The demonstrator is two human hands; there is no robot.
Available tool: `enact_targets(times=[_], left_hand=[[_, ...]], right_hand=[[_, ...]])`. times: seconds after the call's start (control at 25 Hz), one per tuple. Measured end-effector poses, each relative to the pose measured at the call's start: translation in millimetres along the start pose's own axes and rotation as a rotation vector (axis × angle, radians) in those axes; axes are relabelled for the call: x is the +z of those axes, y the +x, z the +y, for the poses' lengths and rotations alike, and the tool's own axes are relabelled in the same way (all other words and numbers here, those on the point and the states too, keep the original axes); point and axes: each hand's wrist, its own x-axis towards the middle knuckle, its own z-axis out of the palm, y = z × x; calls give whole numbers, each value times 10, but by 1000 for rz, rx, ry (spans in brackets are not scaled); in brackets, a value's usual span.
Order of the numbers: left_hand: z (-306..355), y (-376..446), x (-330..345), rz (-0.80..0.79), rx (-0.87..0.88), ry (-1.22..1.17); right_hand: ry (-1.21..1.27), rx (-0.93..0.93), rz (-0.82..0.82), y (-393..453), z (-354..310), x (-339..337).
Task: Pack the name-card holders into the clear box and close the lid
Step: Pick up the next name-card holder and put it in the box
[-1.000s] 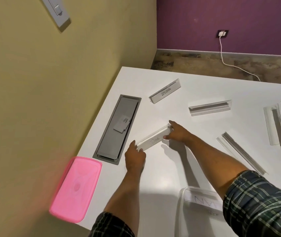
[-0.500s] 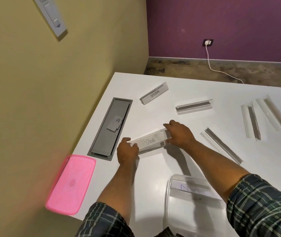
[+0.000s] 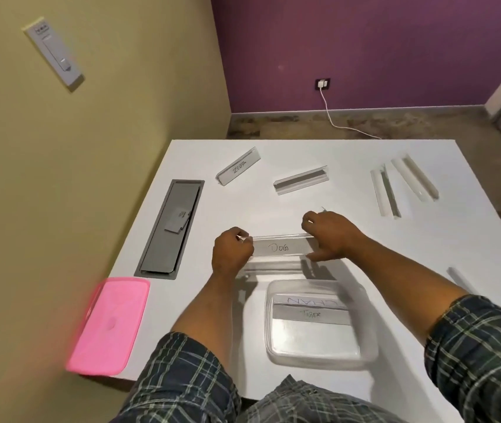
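A clear name-card holder marked "DOG" [image 3: 279,248] hangs level above the white table [image 3: 350,239], just beyond the clear box. My left hand [image 3: 231,251] grips its left end and my right hand [image 3: 330,233] grips its right end. The clear box [image 3: 319,355] stands open near the table's front edge, with holders reading "TIGER" and another name lying inside. The pink lid [image 3: 109,326] lies at the front left corner, overhanging the edge. On the table farther back rest a "ZEBRA" holder [image 3: 238,170], an unlabelled holder [image 3: 301,180] and two more holders [image 3: 403,186].
A grey cable hatch [image 3: 171,230] with a small card on it is set into the table's left side. Another clear holder [image 3: 459,277] peeks out past my right forearm. Yellow wall close on the left; a white cable runs across the floor beyond.
Both hands have lifted the "DOG" holder off the table, turned it level and brought it toward the clear box. The camera has tilted, bringing the box fully into view.
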Motion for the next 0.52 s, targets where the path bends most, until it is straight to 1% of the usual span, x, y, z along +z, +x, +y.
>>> enact_targets(times=[0.12, 0.2, 0.36, 0.44, 0.52], left_hand=[[73, -83, 102, -64, 39, 16], [89, -144, 184, -96, 76, 22], [101, -238, 331, -178, 110, 30], [96, -270, 370, -236, 106, 2], [75, -302, 392, -291, 103, 7]], right_hand=[[182, 41, 8, -282, 134, 47], [282, 25, 29, -469, 204, 67], [345, -42, -38, -737, 262, 111], [368, -55, -34, -840, 290, 122], [338, -94, -14, -936, 305, 121]])
